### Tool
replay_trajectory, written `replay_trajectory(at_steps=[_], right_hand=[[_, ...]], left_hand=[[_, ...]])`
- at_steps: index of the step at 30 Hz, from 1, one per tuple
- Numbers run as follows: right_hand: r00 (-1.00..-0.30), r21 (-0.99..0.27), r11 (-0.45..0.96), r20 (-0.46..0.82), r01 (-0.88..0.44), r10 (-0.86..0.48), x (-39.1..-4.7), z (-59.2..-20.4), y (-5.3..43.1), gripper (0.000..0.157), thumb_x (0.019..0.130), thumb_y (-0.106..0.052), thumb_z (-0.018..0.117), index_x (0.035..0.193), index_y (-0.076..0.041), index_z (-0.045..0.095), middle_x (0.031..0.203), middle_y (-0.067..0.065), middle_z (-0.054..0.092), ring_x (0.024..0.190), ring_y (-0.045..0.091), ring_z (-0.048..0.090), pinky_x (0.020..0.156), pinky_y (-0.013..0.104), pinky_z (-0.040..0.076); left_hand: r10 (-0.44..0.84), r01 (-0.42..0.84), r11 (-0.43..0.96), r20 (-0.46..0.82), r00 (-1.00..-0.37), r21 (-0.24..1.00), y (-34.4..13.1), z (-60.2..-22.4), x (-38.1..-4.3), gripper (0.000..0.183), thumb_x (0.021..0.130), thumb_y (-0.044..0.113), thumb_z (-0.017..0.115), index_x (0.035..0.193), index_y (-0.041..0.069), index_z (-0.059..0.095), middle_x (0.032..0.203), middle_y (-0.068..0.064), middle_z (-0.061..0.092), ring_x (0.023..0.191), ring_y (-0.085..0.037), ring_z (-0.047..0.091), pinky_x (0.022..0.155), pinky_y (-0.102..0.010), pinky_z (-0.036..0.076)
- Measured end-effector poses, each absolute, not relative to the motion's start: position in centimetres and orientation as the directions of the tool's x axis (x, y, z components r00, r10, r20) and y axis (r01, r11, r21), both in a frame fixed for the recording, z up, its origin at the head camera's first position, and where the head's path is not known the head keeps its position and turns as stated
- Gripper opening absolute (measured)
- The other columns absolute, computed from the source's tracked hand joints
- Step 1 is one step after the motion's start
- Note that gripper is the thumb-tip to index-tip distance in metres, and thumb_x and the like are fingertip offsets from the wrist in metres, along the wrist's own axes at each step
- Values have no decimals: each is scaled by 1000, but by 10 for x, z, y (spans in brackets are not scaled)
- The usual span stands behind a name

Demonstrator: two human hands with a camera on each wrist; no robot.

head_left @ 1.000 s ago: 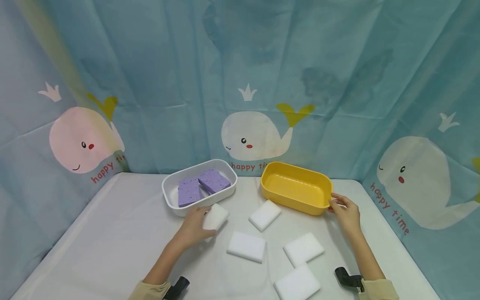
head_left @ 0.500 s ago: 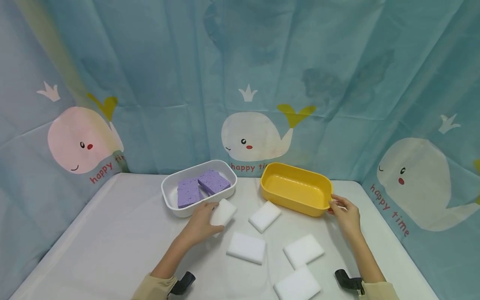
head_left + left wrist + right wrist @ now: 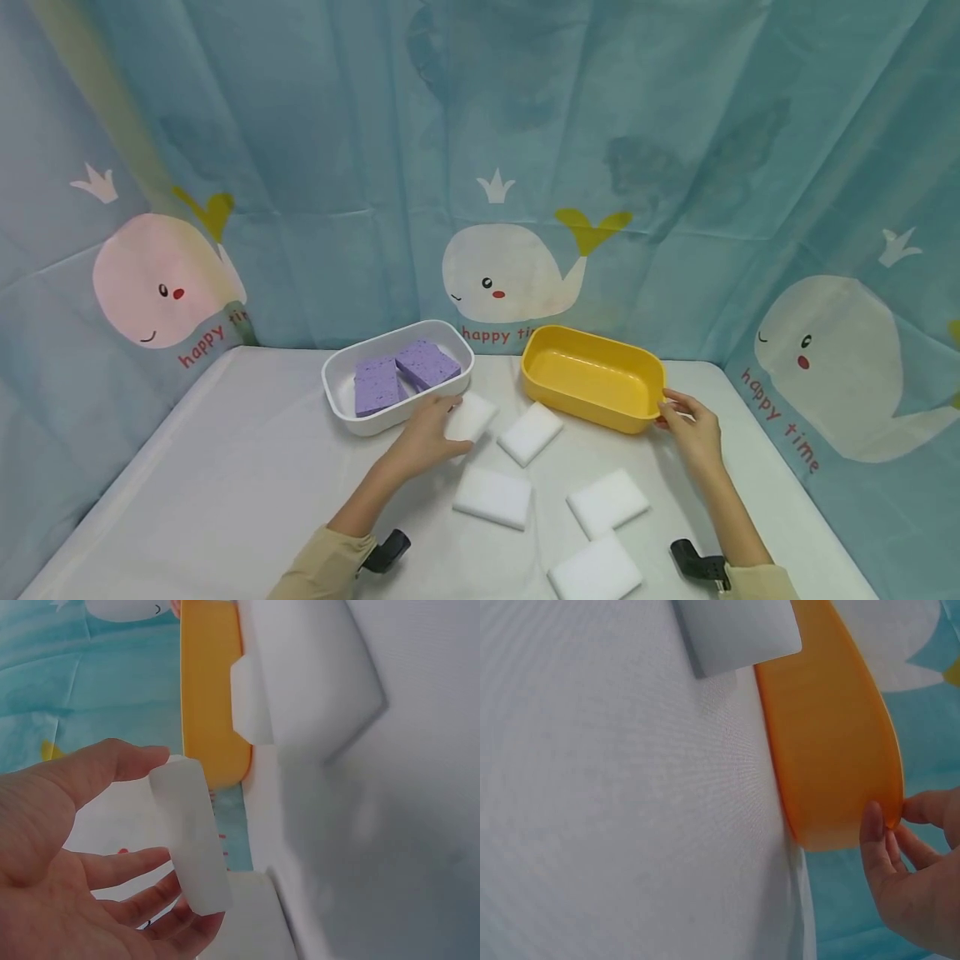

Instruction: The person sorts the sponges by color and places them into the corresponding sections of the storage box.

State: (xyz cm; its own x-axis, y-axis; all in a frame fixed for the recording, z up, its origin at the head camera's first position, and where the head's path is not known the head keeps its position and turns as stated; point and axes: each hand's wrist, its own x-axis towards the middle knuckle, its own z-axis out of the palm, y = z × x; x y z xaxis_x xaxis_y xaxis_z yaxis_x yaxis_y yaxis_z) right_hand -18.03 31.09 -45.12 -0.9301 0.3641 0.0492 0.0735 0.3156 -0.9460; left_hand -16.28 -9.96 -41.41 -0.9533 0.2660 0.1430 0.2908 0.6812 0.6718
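My left hand [image 3: 422, 442] holds a white sponge [image 3: 191, 836] between thumb and fingers, raised off the table just in front of the white tray [image 3: 360, 427]. Two purple sponges [image 3: 378, 385] lie inside that tray. At the right, my right hand [image 3: 692, 429] pinches the near right corner of the yellow tray [image 3: 592, 375], thumb on one side of the wall and fingers on the other, as the right wrist view shows. Nothing lies in the yellow tray. Another white sponge [image 3: 529, 433] rests on the table between the left hand and the yellow tray.
More white sponges lie on the white table [image 3: 187, 483]: one flat sponge [image 3: 492, 497] below the left hand, and two near the front, a sponge [image 3: 607, 502] and a sponge [image 3: 596, 569] almost corner to corner. A blue whale-print curtain [image 3: 315, 208] surrounds the table's back and sides.
My left hand has moved right with the white sponge, from the white tray's front towards the middle. My right hand and the yellow tray stay where they were.
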Motion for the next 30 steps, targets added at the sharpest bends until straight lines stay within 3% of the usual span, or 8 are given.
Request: replay_trajectory(at_steps=[11, 20, 30], right_hand=[[-929, -947, 311, 44, 78, 369, -179, -450, 309, 39, 107, -6, 59, 142, 10, 57, 99, 1, 60, 71, -5, 64, 74, 13, 59], [-928, -945, 314, 38, 87, 372, -180, -452, 310, 40, 107, -8, 60, 143, 9, 57, 102, 4, 60, 71, -4, 65, 75, 14, 59], [-924, -947, 311, 41, 85, 379, -181, -449, 310, 39, 107, -8, 60, 142, 10, 58, 96, -1, 60, 69, -4, 64, 74, 14, 59]], left_hand=[[284, 266, 676, 91, -955, 687, -73, -406, -178, 69, 85, 15, 86, 141, -12, 56, 135, -29, 56, 128, -43, 54, 112, -56, 48], [323, 304, 683, 98, -941, 664, -52, -397, -192, 68, 86, 18, 86, 142, -10, 57, 120, -21, 58, 111, -32, 54, 101, -50, 52], [328, 284, 680, 66, -942, 676, -31, -388, -204, 70, 89, 21, 84, 146, -7, 55, 129, -22, 56, 116, -33, 53, 103, -49, 53]])
